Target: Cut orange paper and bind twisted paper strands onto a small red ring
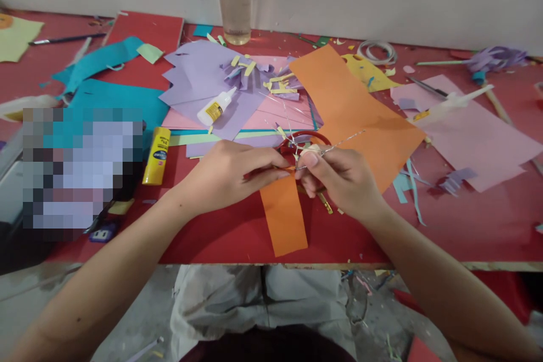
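Observation:
My left hand (229,169) is closed near the middle of the table, pinching the top end of an orange paper strip (285,218) that hangs toward the table's front edge. Close against it, my right hand (350,178) pinches thin silvery wire (350,137) between thumb and finger, with a small pale piece at the thumb tip. Several strands fan upward between the two hands. Behind the fingers shows a red loop (320,134), perhaps a scissor handle, partly hidden. A large orange sheet (339,87) lies just beyond my right hand.
A yellow glue stick (156,155) stands left of my left forearm, and a small white glue bottle (217,106) lies on purple paper (190,76). At the back wall stands a bottle of liquid (236,8). Pink sheets (475,130) and paper scraps cover the right side.

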Demonstrator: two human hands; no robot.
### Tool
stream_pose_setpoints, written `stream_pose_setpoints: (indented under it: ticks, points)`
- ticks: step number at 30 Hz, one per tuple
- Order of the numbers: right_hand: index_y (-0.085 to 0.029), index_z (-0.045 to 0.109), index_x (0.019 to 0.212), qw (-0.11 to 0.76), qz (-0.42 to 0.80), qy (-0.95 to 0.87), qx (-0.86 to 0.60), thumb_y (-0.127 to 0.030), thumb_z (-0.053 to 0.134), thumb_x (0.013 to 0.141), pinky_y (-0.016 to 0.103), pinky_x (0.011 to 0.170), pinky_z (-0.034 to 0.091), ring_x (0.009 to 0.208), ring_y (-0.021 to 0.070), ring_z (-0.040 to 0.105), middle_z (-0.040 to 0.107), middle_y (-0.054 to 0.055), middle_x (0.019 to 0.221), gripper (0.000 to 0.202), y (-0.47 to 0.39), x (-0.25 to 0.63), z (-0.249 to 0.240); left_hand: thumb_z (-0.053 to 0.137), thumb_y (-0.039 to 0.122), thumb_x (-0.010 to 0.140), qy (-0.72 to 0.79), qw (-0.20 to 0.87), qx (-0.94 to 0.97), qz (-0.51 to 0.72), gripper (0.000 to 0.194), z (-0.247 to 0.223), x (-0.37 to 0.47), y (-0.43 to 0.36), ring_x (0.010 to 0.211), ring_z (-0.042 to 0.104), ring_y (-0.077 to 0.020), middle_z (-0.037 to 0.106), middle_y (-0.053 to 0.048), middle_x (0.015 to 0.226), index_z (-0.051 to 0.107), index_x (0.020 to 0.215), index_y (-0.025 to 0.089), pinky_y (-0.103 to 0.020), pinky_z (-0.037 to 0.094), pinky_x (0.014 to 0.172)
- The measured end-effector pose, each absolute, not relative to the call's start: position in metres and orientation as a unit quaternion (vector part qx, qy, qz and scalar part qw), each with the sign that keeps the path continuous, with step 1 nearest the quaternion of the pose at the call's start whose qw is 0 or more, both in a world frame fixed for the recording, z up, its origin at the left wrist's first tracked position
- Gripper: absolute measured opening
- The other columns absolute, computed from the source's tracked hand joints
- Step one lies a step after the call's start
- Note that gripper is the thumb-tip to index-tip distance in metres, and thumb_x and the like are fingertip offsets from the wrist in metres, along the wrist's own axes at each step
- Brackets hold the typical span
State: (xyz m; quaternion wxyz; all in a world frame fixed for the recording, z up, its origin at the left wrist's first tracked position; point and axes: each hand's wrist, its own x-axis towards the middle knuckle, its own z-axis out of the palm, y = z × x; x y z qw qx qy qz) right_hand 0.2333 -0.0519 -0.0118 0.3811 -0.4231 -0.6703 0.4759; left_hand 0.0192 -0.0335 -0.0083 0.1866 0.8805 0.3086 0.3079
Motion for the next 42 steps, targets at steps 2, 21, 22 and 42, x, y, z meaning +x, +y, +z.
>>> stream_pose_setpoints:
  ticks: [2,21,22,42]
  points:
    - [-0.019,0.051,0.055,0.387,0.5,-0.66,-0.405,-0.046,0.055,0.095,0.024,0.048,0.044,0.046,0.0077,0.05,0.051,-0.003,0.052,0.049,-0.051,0.233,-0.012,0.058,0.029,0.095,0.309,0.211,0.877,0.302,0.013,-0.007,0.019,-0.033,0.062,0.067,-0.0084,0.075,0.003,0.079,0.068,0.09,0.022,-0.019,0.045,0.055]
    - [-0.017,0.055,0.063,0.365,0.605,-0.594,-0.385,-0.043,0.059,0.093,0.022,0.043,0.042,0.045,0.0074,0.051,0.048,-0.005,0.054,0.04,-0.047,0.232,-0.008,0.05,0.018,0.097,0.22,0.007,0.914,0.341,0.015,-0.011,0.019,-0.03,0.066,0.068,-0.01,0.074,-0.001,0.078,0.065,0.094,0.016,-0.019,0.047,0.056]
    - [-0.017,0.055,0.065,0.36,0.609,-0.596,-0.38,-0.043,0.058,0.093,0.022,0.044,0.042,0.046,0.0078,0.051,0.049,-0.005,0.055,0.038,-0.047,0.233,-0.007,0.05,0.018,0.097,0.217,0.005,0.913,0.345,0.015,-0.011,0.019,-0.03,0.065,0.068,-0.0097,0.074,-0.001,0.076,0.065,0.094,0.016,-0.019,0.046,0.055]
    - [-0.018,0.058,0.076,0.327,0.576,-0.608,-0.439,-0.042,0.071,0.082,0.02,0.043,0.037,0.044,0.0065,0.051,0.054,-0.006,0.053,0.028,-0.048,0.231,-0.002,0.055,0.025,0.096,0.231,0.056,0.903,0.357,0.008,-0.013,0.015,-0.031,0.061,0.066,-0.0096,0.073,0.001,0.073,0.062,0.095,0.023,-0.022,0.045,0.054]
